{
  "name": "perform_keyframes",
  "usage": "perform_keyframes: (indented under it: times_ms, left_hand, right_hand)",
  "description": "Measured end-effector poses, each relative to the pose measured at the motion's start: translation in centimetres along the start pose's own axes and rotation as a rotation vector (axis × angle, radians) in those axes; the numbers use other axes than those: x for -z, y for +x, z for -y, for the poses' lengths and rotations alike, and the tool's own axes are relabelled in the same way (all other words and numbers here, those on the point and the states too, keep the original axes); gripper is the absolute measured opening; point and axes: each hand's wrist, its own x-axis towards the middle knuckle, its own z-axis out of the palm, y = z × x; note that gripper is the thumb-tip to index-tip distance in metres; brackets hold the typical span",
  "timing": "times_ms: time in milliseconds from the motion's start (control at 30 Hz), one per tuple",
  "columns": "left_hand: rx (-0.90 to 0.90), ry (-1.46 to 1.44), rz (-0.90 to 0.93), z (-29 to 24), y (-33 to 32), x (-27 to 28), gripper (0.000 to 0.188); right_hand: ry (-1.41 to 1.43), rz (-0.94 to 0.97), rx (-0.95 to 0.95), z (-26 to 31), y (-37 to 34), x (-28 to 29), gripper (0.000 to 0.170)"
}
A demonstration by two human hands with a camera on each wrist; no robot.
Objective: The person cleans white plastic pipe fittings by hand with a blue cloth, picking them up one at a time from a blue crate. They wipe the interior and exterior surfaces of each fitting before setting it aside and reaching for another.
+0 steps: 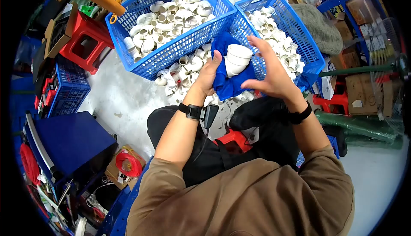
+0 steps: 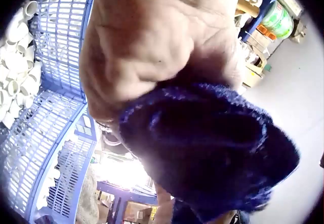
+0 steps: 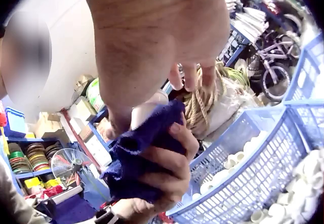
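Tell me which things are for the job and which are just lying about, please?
For the job, it seems:
left hand, gripping
blue cloth
white pipe fitting
right hand
more white fittings
blue crate

Probably just lying about:
fan
coiled rope
bicycle
red coil

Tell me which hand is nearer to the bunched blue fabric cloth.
Left: the left hand grips the blue cloth, while the right hand is spread open on its right, not gripping it.
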Motion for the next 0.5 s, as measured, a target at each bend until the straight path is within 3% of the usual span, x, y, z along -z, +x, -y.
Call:
perform_keyframes:
  times_ms: [100,167,233,300,500]
  left_hand:
    - [0.097,-0.104,0.04,0.1,0.4,-0.7,0.089]
    - [0.09,-0.091,0.037,0.1,0.4,-1.5,0.089]
    - [0.016,0.219,-0.08,0.1,0.3,-1.8,0.088]
    - [0.0,0.272,-0.079,0.5,0.4,-1.6,0.087]
    - [0.166,-0.175,-0.016,0.1,0.6,-1.8,0.073]
  right_hand:
    - [-0.061,-0.041,0.166,0.4,-0.1,-1.4,0.118]
    - [-0.111,-0.042,0.124,0.6,-0.3,-2.0,0.123]
    - [-0.122,-0.047,0.017,0.4,-0.5,-2.6,0.127]
    - [-0.146,-0.032,-0.034,0.4,-0.5,-3.2,0.129]
    - [-0.144,-0.155,0.175,1.0,1.0,-3.6,0.126]
